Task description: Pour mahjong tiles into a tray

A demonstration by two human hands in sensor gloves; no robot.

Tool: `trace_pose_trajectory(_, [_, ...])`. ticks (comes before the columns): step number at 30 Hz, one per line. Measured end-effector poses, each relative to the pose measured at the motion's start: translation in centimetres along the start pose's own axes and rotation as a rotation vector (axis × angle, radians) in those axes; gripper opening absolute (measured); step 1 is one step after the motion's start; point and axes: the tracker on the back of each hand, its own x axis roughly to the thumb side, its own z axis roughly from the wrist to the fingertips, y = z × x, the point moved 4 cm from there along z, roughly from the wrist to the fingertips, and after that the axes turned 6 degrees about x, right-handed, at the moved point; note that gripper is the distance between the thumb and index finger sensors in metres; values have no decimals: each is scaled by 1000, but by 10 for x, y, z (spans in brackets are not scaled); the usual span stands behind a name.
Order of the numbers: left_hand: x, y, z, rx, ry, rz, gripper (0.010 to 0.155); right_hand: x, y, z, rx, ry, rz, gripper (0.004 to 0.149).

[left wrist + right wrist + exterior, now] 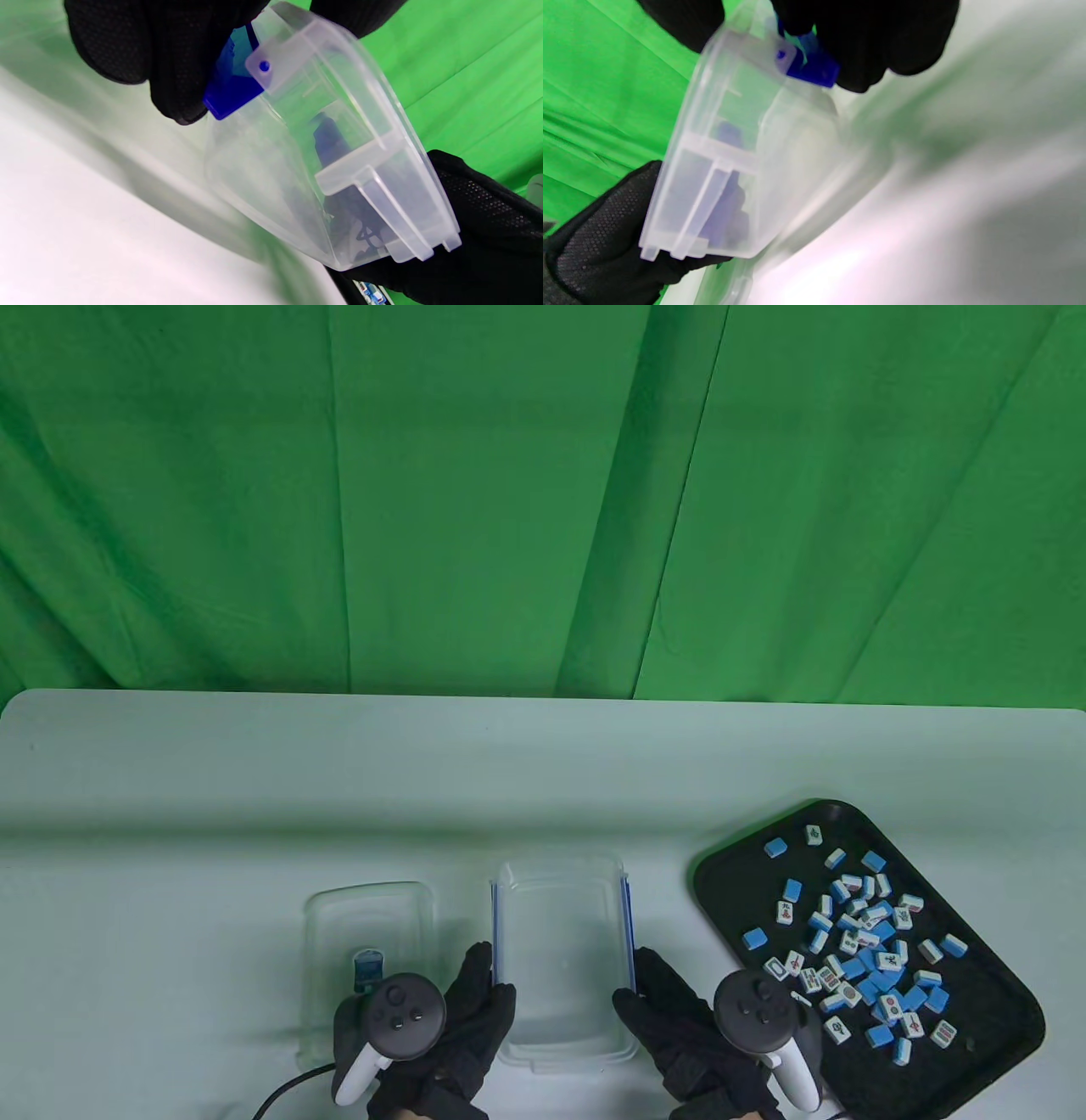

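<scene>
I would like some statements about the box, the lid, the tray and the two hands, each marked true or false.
1. The mahjong tiles lie in the black tray. True.
2. The clear box is full of tiles. False: it looks empty.
3. The left hand and right hand hold opposite sides of the box. True.
4. The tray is to the left of the box. False: it is on the right.
5. The lid is closed on the box. False: it lies on the table, left of the box.
</scene>
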Motion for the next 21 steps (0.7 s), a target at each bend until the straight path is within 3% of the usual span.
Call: trace_pose_trajectory(21, [-3,9,2,-97,-64,118,71,-9,-13,9,79,-71,-118,73])
